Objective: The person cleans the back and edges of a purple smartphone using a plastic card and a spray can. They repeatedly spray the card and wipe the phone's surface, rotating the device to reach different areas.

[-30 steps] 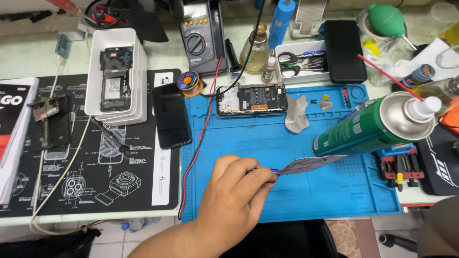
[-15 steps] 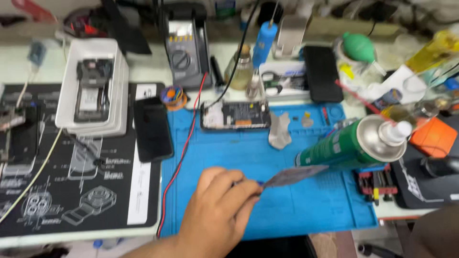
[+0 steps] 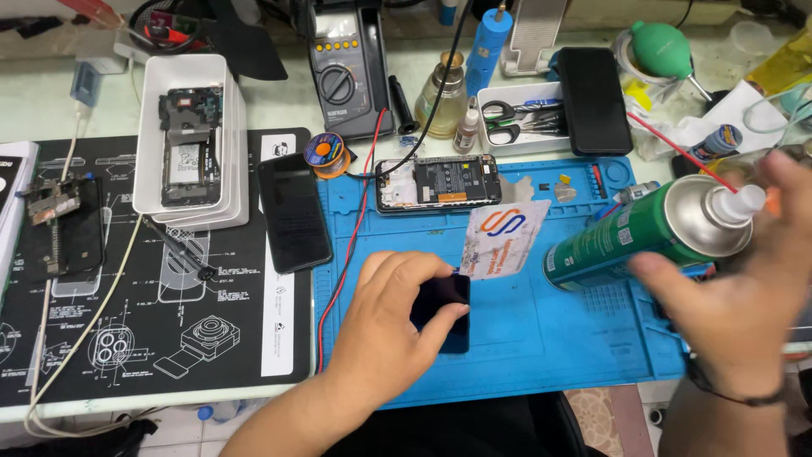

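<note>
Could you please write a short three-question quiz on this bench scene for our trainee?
1. True or false: the left hand rests on a black phone on the blue mat.
2. What does the right hand hold? A) scissors B) green spray can C) multimeter
3. The white card sticks up beside the ____.

Key: 1 true; 2 B; 3 phone.
</note>
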